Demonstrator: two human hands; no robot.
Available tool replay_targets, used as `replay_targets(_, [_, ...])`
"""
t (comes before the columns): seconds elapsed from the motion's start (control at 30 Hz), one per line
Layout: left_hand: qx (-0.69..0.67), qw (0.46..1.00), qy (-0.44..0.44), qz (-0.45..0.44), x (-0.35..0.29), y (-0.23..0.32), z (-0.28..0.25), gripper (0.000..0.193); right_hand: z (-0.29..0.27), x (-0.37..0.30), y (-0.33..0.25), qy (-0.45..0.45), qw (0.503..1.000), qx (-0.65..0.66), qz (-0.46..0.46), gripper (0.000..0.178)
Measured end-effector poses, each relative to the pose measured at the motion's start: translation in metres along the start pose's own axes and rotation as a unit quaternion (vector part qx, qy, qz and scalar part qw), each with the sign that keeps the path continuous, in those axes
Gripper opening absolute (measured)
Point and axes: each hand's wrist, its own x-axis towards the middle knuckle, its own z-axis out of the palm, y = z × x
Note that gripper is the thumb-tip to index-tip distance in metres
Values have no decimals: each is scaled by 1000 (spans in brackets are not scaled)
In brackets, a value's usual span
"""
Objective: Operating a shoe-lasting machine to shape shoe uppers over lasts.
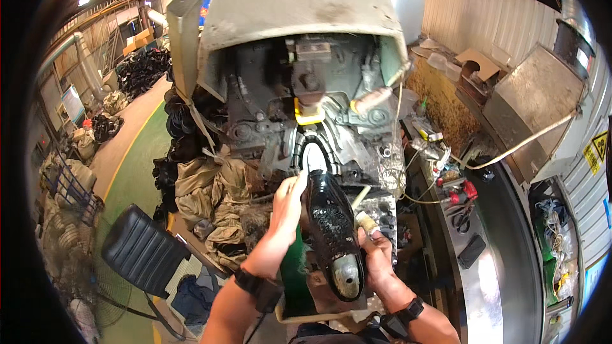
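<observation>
A glossy black shoe upper [328, 213] lies lengthwise before me. Its far tip has a pale patch, and a grey rounded piece with a small hole, likely part of a shoe last [347, 274], shows at its near end. That far tip sits at the dark curved jaws of a machine [306, 57]. My left hand [288, 207] lies along the shoe's left side, fingers pointing forward, gripping it. Beside the shoe's near right side, my right hand [377, 251] is closed on a small cream-coloured cylindrical thing [366, 222]; its kind I cannot make out.
A metal bench at right holds scissors [461, 219], a red-and-black tool [464, 192] and a dark flat object [472, 251]. Beige cloth sacks [213, 194] and a black chair [143, 248] stand left. A hose [516, 150] hangs across the right side.
</observation>
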Motion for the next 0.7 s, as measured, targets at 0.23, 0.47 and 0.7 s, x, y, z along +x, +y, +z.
replay_targets(0.23, [-369, 897, -77, -232, -39, -15, -26, 46, 60, 51, 13, -3, 999, 40, 2, 24])
replay_targets(0.47, [-326, 911, 35, -248, 4, -33, -23, 34, 64, 112, 37, 19, 998, 67, 5, 29])
replay_targets(0.7, [-355, 905, 57, -226, 48, -61, -17, 30, 70, 151, 38, 28, 999, 22, -38, 7])
